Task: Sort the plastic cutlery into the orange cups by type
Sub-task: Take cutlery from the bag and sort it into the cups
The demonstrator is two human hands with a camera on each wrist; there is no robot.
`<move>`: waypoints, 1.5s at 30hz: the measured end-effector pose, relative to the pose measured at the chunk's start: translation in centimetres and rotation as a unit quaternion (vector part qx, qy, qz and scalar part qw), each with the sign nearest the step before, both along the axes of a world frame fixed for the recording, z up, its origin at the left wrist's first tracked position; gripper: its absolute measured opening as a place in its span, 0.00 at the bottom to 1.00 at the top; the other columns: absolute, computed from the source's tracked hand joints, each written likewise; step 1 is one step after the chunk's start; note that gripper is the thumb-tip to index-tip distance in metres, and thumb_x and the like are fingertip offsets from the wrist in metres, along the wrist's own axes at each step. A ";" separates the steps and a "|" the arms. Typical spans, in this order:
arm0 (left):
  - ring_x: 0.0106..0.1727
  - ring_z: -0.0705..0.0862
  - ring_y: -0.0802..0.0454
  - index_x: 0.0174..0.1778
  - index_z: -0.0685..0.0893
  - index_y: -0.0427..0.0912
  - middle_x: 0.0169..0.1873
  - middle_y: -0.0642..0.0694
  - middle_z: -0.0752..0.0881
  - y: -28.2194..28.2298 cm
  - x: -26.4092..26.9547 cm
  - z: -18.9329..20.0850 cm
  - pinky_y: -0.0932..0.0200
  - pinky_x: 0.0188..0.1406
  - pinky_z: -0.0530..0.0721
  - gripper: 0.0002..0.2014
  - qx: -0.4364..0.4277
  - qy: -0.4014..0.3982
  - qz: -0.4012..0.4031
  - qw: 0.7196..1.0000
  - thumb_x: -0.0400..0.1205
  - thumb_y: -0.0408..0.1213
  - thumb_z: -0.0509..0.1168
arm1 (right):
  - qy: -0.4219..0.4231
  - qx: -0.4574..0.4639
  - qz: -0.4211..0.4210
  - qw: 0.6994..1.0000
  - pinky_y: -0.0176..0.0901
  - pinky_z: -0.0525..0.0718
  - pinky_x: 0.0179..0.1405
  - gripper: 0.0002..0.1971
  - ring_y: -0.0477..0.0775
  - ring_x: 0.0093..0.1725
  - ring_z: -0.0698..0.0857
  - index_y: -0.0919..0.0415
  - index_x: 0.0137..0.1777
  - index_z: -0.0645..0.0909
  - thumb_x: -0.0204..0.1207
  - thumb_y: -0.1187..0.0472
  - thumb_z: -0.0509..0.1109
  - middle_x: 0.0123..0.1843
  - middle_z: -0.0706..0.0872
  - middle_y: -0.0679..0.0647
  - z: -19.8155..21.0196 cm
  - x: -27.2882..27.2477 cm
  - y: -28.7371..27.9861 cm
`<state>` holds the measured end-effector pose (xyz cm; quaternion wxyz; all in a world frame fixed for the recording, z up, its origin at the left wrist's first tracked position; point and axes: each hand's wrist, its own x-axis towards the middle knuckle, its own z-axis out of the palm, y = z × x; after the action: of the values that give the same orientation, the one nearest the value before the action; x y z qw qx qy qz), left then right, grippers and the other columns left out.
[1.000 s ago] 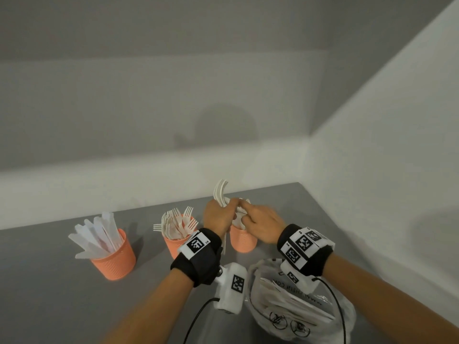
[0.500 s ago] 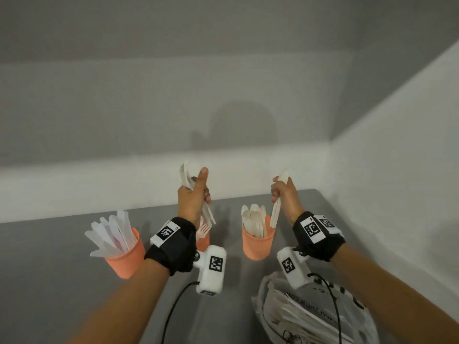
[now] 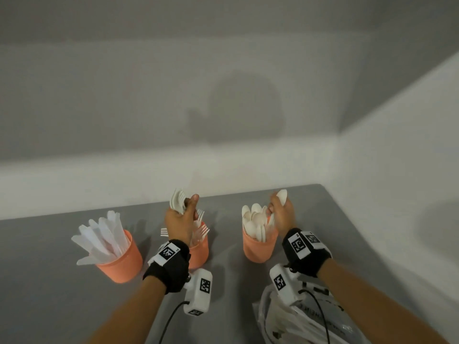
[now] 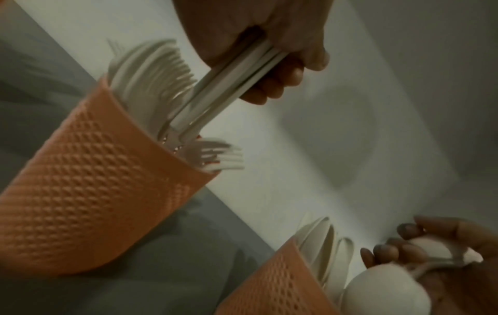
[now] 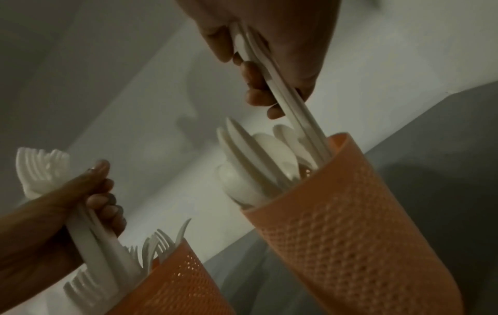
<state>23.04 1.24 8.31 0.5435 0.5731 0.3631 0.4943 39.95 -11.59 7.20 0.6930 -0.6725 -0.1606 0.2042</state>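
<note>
Three orange cups stand in a row on the grey table [image 3: 62, 306]. The left cup [image 3: 121, 261] holds white knives, the middle cup [image 3: 198, 252] forks, the right cup [image 3: 258, 247] spoons. My left hand [image 3: 181, 219] grips a bunch of white forks [image 3: 177, 202] upright, their handles reaching into the fork cup [image 4: 81, 191]. My right hand [image 3: 282, 214] grips white spoons [image 3: 282, 196], and their handles [image 5: 293, 106] dip into the spoon cup [image 5: 350, 223].
A crumpled plastic bag [image 3: 310, 316] with more cutlery lies at the near right, under my right forearm. White walls close the table at the back and on the right. Cables trail from both wrist cameras.
A second ago both hands were together over the spoon cup. They parted, the left with forks and the right with spoons, and now each has lowered its bunch towards its own cup.
</note>
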 end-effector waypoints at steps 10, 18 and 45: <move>0.51 0.79 0.49 0.71 0.67 0.41 0.52 0.47 0.79 -0.6 0.4 -2.4 0.61 0.56 0.75 0.29 0.080 0.131 0.029 0.988 0.75 0.27 0.70 | -0.206 -0.124 -0.002 0.971 0.30 0.74 0.44 0.14 0.49 0.46 0.79 0.60 0.53 0.82 0.74 0.73 0.60 0.48 0.82 0.55 -2.0 -0.9 0.2; 0.49 0.77 0.51 0.70 0.72 0.40 0.56 0.42 0.75 0.1 -0.1 -1.9 0.61 0.52 0.76 0.23 0.246 0.225 -0.014 0.943 0.79 0.30 0.66 | -0.374 -0.248 0.117 0.886 0.51 0.68 0.72 0.30 0.60 0.71 0.73 0.60 0.62 0.83 0.75 0.44 0.48 0.70 0.77 0.61 -2.1 -2.6 0.4; 0.69 0.78 0.33 0.70 0.73 0.29 0.68 0.29 0.78 0.4 -1.8 -4.0 0.39 0.70 0.73 0.36 0.321 0.564 -0.083 0.757 0.79 0.51 0.37 | -0.429 -0.427 0.208 0.768 0.58 0.56 0.79 0.25 0.64 0.83 0.52 0.51 0.81 0.57 0.83 0.52 0.46 0.85 0.53 0.57 -1.1 -2.7 0.2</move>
<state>21.29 1.67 4.33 0.0641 0.9166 0.3751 0.1225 37.26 -11.43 6.13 0.1334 -0.8670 -0.4733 0.0805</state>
